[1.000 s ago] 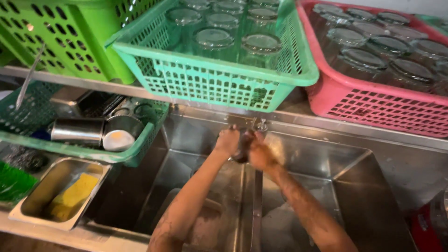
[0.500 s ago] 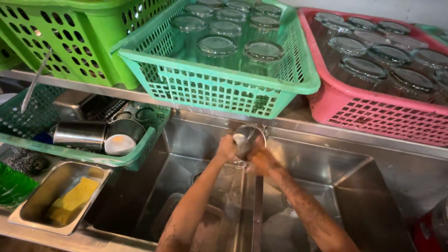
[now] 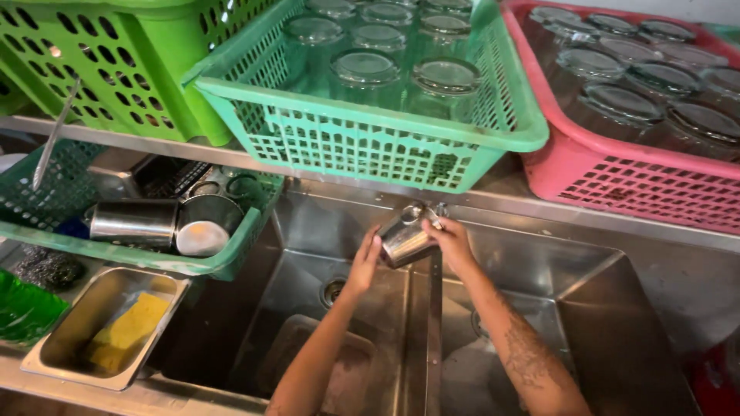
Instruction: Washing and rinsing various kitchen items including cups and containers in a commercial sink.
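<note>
Here, going from the left, I see a green bottle (image 3: 23,308) at the worktop's edge, a metal tray (image 3: 69,339) holding a yellow sponge (image 3: 123,333), and a steel scourer (image 3: 46,270) behind it. Above them a dark green basket (image 3: 231,258) carries a steel cup lying on its side (image 3: 132,223) and a small white bowl (image 3: 200,239). A bright green crate (image 3: 116,77) sits on the shelf above.

At the middle, my left hand (image 3: 364,266) cups the base end of a steel tumbler (image 3: 405,240), its fingers curled against the metal. My right hand (image 3: 451,243) closes round the rim end, its fingers wrapped on the tumbler too. The tumbler is tilted, held over the divider of the double sink (image 3: 308,308), just under the tap (image 3: 424,209).

I judge the tumbler light and stiff, not fragile, but wet steel is slippery; the sound hold is round the wall near the rim with the base backed, as both hands have it.

Above the sink a teal basket (image 3: 347,146) holds upturned glasses (image 3: 366,69) in rows. To the right a pink basket (image 3: 609,173) holds more upturned glasses (image 3: 620,104). Something red (image 3: 717,377) shows at the lower right corner; I cannot tell what it is. I see no labels or signs anywhere in view.
</note>
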